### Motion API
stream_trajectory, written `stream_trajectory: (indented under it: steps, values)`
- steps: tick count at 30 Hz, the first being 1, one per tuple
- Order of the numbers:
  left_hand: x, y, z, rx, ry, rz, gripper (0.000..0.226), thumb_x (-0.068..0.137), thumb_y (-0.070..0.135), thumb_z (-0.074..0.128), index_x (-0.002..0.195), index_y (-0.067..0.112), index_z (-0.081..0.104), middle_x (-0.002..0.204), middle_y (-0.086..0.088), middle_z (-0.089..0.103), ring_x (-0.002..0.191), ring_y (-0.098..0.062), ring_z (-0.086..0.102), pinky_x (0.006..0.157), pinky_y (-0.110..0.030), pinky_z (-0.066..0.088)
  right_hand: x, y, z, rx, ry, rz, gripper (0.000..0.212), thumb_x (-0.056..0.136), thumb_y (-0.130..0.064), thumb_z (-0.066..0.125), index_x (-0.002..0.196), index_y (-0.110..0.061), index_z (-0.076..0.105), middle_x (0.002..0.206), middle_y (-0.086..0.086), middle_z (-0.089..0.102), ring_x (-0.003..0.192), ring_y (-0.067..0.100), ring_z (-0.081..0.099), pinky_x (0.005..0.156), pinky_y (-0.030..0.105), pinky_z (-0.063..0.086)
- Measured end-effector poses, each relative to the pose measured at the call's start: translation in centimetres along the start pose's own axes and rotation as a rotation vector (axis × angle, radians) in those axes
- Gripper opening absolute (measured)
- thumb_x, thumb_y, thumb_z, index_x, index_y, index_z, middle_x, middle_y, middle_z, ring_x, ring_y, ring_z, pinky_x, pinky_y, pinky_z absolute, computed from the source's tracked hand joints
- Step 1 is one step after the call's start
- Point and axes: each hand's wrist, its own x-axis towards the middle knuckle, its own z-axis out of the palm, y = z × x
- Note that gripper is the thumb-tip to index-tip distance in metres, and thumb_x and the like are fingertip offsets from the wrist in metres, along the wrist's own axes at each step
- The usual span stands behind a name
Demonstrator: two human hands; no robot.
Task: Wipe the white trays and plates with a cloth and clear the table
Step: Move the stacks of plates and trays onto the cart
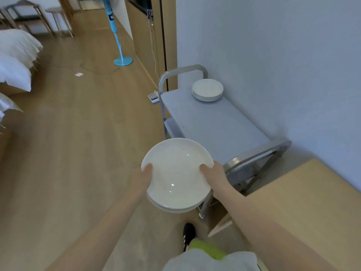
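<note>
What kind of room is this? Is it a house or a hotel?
Probably a hotel or guest room, though I can't be sure: a metal service cart holding stacked white plates, white bedding on the left, and a blue standing fan on the wooden floor.

We see a hotel-style bedroom: white pillows and bedding (16, 61) at nine o'clock, wood-plank floor (78, 133), a blue standing fan (117, 36) at twelve o'clock, and a steel service cart (214, 122) bearing stacked white plates (207, 89) at two o'clock.
</note>
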Motion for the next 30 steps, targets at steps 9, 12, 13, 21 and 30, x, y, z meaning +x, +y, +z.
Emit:
stream_trajectory:
  steps: [9, 12, 13, 21, 30]
  values:
    - [9.5, 3.5, -0.3, -0.063, 0.092, -0.063, 0.024, 0.098, 0.029, 0.046, 0.107, 0.010, 0.058, 0.082, 0.003, 0.057, 0.074, -0.020, 0.055, 0.068, -0.032, 0.045, 9.9, -5.6, 3.8, -0.002, -0.105, -0.008, 0.022, 0.088, -0.011, 0.048, 0.108, -0.005, 0.056, 0.103, 0.015, 0.064, 0.095, 0.033, 0.062, 0.079, 0.044, 0.053]
    - [12.3, 4.8, -0.2, -0.066, 0.131, -0.066, 0.016, 0.096, 0.029, 0.047, 0.094, 0.014, 0.054, 0.073, 0.006, 0.054, 0.064, -0.009, 0.052, 0.054, -0.027, 0.041, 12.8, -7.7, 4.6, -0.015, -0.127, -0.010, 0.027, 0.088, -0.010, 0.049, 0.113, -0.002, 0.056, 0.106, 0.017, 0.064, 0.098, 0.035, 0.062, 0.086, 0.047, 0.053]
    - [13.2, 5.3, -0.1, -0.060, 0.133, -0.063, 0.017, 0.096, 0.030, 0.047, 0.094, 0.015, 0.054, 0.074, 0.006, 0.055, 0.065, -0.009, 0.053, 0.054, -0.026, 0.041, 13.7, -8.3, 4.8, -0.015, -0.129, -0.011, 0.028, 0.088, -0.010, 0.049, 0.114, -0.002, 0.055, 0.107, 0.017, 0.063, 0.098, 0.035, 0.062, 0.087, 0.050, 0.053]
    - [20.4, 8.8, 1.7, -0.008, 0.087, -0.048, 0.014, 0.096, 0.030, 0.046, 0.097, 0.019, 0.053, 0.078, 0.006, 0.057, 0.073, -0.017, 0.057, 0.063, -0.029, 0.046, 19.8, -11.5, 5.2, -0.002, -0.085, 0.025, 0.030, 0.088, -0.011, 0.048, 0.116, -0.003, 0.054, 0.108, 0.017, 0.063, 0.098, 0.036, 0.062, 0.087, 0.053, 0.052]
    - [32.0, 14.7, 5.0, 0.066, -0.178, 0.004, 0.020, 0.095, 0.034, 0.044, 0.101, 0.019, 0.055, 0.092, -0.002, 0.063, 0.090, -0.030, 0.062, 0.084, -0.044, 0.054, 28.0, -14.5, 6.5, 0.116, 0.123, 0.123, 0.027, 0.088, -0.011, 0.047, 0.115, -0.008, 0.053, 0.106, 0.014, 0.063, 0.096, 0.033, 0.061, 0.081, 0.047, 0.053]
